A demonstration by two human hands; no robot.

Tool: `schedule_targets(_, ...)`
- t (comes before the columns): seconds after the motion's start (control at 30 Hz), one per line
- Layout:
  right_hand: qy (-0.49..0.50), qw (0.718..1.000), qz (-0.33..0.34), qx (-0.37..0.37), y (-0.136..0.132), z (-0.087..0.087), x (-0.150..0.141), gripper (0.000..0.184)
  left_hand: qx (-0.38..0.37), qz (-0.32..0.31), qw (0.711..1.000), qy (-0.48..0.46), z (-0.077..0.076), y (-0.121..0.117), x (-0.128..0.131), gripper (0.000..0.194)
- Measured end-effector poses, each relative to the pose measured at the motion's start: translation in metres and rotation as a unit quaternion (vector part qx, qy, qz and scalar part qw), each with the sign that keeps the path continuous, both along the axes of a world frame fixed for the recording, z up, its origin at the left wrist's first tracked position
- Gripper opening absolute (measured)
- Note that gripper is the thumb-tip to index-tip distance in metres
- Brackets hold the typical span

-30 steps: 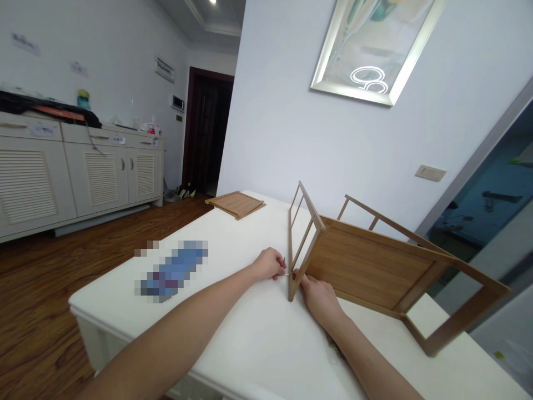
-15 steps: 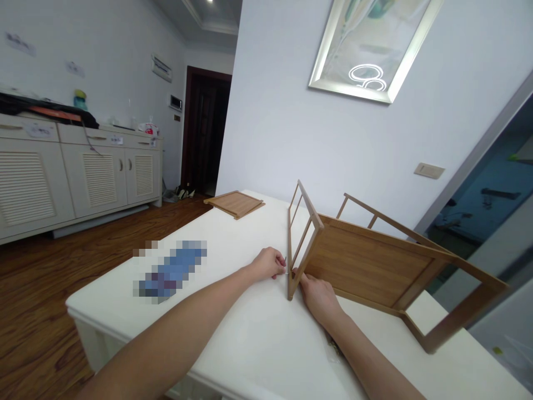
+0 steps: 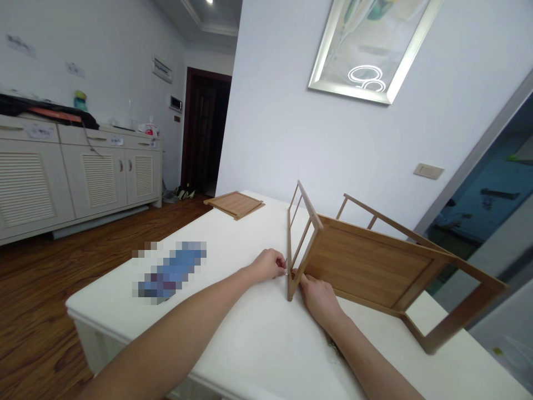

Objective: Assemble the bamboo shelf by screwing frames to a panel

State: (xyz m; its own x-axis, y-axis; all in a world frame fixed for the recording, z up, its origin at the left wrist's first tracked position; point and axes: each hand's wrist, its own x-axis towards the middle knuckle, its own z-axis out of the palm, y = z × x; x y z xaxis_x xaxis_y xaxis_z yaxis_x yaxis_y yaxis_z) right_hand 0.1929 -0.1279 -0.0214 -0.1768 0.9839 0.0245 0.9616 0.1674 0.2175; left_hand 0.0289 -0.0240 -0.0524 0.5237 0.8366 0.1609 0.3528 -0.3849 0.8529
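A wooden rack (image 3: 366, 261) lies on its side on the white table (image 3: 245, 344), with a solid slatted panel between open end frames. My left hand (image 3: 270, 264) is closed in a pinch at the outer side of the near left end frame (image 3: 307, 253). Between its fingertips is a thin metal piece (image 3: 286, 268), too small to name surely, which meets the frame low down. From the inner side, my right hand (image 3: 320, 295) grips the same frame near its lower corner; its fingertips are partly hidden behind the wood.
A flat wooden panel (image 3: 236, 204) lies at the table's far left edge. Nearer, a blue item (image 3: 177, 269) is blurred by pixels. A small clear bag (image 3: 333, 351) lies partly under my right forearm. Behind the table stands a wall with a framed picture (image 3: 370, 50).
Both hands stay at the frame's lower corner. The left fingers have shifted very slightly around the thin metal piece; the rack has not visibly moved.
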Motion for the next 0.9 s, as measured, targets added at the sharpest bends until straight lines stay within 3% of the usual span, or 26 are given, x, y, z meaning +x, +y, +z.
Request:
schedule_targets(0.37, 0.003, 1.000, 0.001, 0.001, -0.0008, 0.0017, -0.0014, 0.041, 0.025, -0.006, 1.000, -0.005, 0.0030, -0.0030, -0.0030, 0.028)
schedule_targets(0.9, 0.003, 1.000, 0.004, 0.003, 0.0004, -0.0011, 0.0007, 0.041, 0.066, -0.006, 0.997, 0.025, -0.0027, 0.0011, 0.0014, 0.015)
